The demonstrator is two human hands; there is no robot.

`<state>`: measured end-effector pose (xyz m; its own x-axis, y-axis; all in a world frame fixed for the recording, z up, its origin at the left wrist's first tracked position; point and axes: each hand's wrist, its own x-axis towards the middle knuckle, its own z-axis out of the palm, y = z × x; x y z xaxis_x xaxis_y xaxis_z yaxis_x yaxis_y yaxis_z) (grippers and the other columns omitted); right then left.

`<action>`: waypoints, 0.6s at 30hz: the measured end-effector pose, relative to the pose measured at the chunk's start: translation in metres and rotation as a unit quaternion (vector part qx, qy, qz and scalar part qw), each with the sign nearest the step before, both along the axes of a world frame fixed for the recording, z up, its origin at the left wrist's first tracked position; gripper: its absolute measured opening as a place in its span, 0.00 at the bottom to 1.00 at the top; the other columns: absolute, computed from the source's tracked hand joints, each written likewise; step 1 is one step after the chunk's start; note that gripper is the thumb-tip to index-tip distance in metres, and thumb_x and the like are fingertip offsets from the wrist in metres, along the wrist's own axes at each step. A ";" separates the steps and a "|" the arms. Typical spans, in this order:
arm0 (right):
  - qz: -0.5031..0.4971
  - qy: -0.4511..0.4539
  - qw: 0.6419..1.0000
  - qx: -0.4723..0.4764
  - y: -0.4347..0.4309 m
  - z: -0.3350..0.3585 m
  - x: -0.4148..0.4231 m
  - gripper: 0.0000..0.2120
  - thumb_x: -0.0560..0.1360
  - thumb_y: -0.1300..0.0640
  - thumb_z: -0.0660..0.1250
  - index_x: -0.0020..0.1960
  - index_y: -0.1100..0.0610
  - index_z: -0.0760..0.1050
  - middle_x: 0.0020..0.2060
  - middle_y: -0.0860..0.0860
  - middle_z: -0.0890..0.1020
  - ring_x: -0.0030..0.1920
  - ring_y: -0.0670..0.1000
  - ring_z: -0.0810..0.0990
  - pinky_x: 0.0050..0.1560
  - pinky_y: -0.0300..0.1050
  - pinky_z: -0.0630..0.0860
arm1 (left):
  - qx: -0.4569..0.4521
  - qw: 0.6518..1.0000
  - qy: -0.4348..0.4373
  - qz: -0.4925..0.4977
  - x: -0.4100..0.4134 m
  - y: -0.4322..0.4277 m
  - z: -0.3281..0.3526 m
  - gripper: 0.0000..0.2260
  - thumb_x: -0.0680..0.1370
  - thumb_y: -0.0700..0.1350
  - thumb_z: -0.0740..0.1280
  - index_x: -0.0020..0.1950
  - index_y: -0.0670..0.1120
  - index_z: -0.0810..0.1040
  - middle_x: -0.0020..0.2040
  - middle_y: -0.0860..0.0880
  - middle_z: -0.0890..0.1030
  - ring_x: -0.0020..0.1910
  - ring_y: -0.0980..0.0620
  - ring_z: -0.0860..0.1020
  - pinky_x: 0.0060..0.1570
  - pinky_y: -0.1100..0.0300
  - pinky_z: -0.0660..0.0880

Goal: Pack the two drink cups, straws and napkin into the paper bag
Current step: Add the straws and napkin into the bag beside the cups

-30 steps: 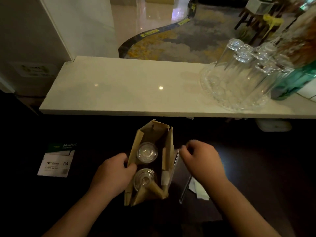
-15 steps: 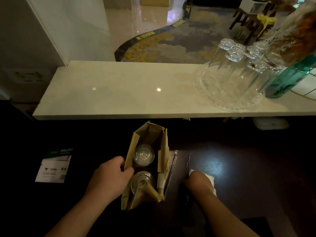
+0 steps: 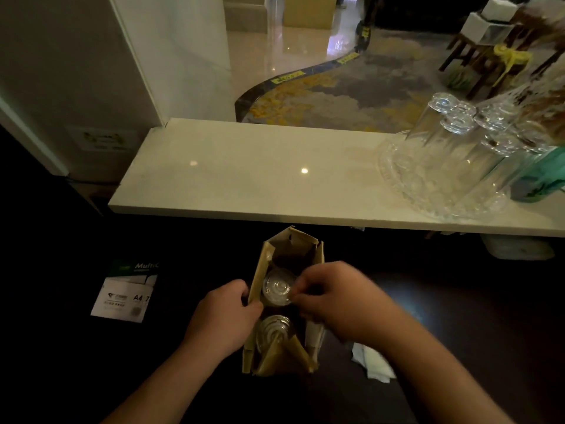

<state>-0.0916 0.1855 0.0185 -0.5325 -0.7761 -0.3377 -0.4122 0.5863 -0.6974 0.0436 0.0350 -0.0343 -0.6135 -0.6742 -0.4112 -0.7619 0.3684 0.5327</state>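
Both cups (image 3: 276, 289) sit in the paper bag (image 3: 287, 249).
Our left hand (image 3: 224, 316) grips its rim; right hand (image 3: 336, 301) grip unclear; napkin (image 3: 371, 361) outside.

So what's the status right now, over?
Left hand grips paper bag edge. Right hand over bag's mouth, contents unclear. Both cups inside. Napkin still on table, nothing blocking.
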 end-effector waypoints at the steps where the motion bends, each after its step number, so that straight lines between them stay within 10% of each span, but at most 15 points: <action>1: 0.026 0.036 0.998 0.034 -0.017 -0.015 0.005 0.06 0.77 0.50 0.70 0.41 0.43 0.79 0.36 0.45 0.82 0.35 0.44 0.81 0.32 0.38 0.77 | -0.003 1.000 -0.002 0.004 -0.001 0.002 0.000 0.11 0.80 0.52 0.71 0.40 0.51 0.78 0.36 0.49 0.82 0.35 0.49 0.81 0.31 0.56 0.72; 10: 0.216 0.085 0.939 0.252 -0.080 -0.093 0.017 0.11 0.76 0.61 0.70 0.58 0.56 0.79 0.45 0.51 0.78 0.47 0.57 0.79 0.51 0.56 0.79 | -0.007 1.000 -0.008 0.000 0.000 0.002 -0.001 0.16 0.80 0.50 0.71 0.36 0.50 0.72 0.33 0.50 0.76 0.30 0.50 0.72 0.31 0.56 0.66; 13: 0.072 0.129 0.987 0.056 -0.057 -0.067 0.014 0.07 0.76 0.50 0.64 0.49 0.46 0.80 0.40 0.46 0.81 0.39 0.47 0.80 0.39 0.49 0.81 | 0.023 1.000 0.000 0.002 0.002 -0.003 -0.004 0.11 0.81 0.51 0.71 0.41 0.48 0.78 0.37 0.46 0.81 0.35 0.46 0.79 0.34 0.54 0.70; 18: -0.281 0.223 0.926 -0.116 0.014 -0.073 -0.034 0.07 0.73 0.46 0.62 0.39 0.46 0.75 0.31 0.43 0.79 0.30 0.42 0.77 0.27 0.42 0.72 | 0.000 1.000 0.002 -0.003 0.003 0.000 -0.010 0.09 0.79 0.52 0.72 0.43 0.49 0.80 0.37 0.47 0.83 0.36 0.43 0.83 0.32 0.52 0.75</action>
<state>-0.1261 0.1992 -0.0546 -0.9208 -0.3582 0.1543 -0.3649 0.6515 -0.6651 0.0465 0.0347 -0.0439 -0.6188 -0.6702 -0.4098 -0.7581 0.3726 0.5353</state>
